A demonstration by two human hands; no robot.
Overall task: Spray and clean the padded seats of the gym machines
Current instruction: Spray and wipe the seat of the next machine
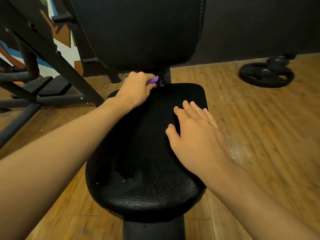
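I see my left hand (136, 89) curled tight at the far end of the padded seat (147, 161), its grip pinching a small purple object (153, 80) that pokes out just past the knuckles; I cannot tell what that object is. Directly beyond that grip rises the black backrest pad (143, 30), with the dark post joining it to the seat just to the grip's right. My right hand (194, 134) lies flat on the seat's right side, fingers spread, its grip holding nothing. Nearer to me than both hands, the seat's black pebbled leather catches the light and shows a few pale specks. Under everything is a wood-plank floor (259, 135), with a scuffed whitish patch just right of my right wrist. Well beyond and right of that hand, a black weight plate (266, 76) lies by the dark wall (259, 25). Left of my left grip stands a black machine frame (43, 54) against a colourful painted wall (65, 49).
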